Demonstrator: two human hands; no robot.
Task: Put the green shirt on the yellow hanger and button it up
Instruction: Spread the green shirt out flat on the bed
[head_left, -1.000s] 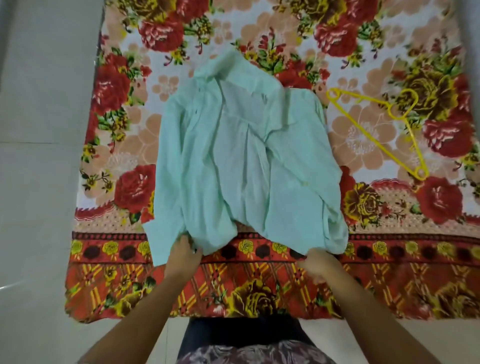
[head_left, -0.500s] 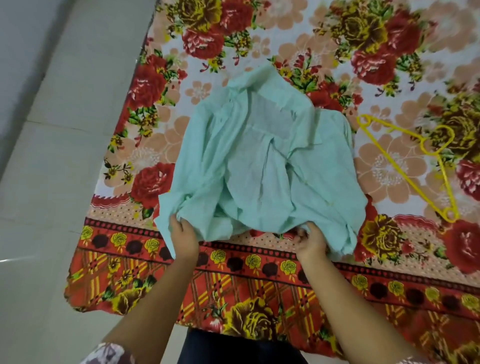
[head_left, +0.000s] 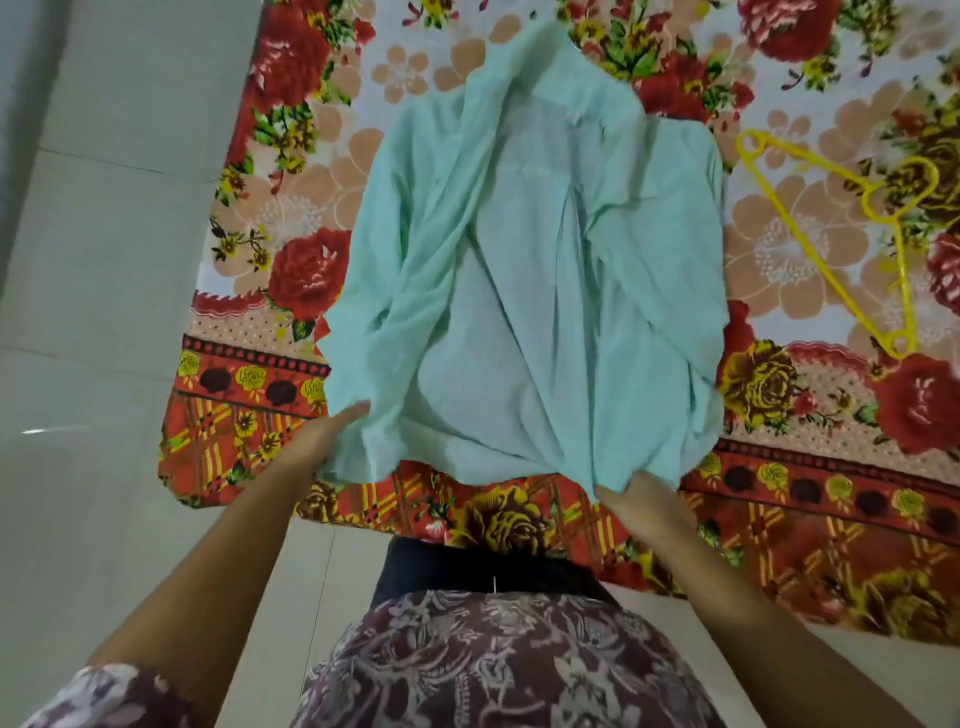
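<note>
- Head view: left hand (head_left: 332, 434) pinches green shirt (head_left: 545, 291) hem, fingers nearly straight;
- right hand (head_left: 641, 496) fingers hidden under hem, grip unclear;
- collar points away, long axis near-to-far.

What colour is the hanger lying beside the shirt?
Yellow. The hanger shows best in the head view, the only view, right of the green shirt.

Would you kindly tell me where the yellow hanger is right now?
In the head view, the hanger lies flat on the floral sheet at the right, just beyond the shirt's right edge and not touching it.
</note>
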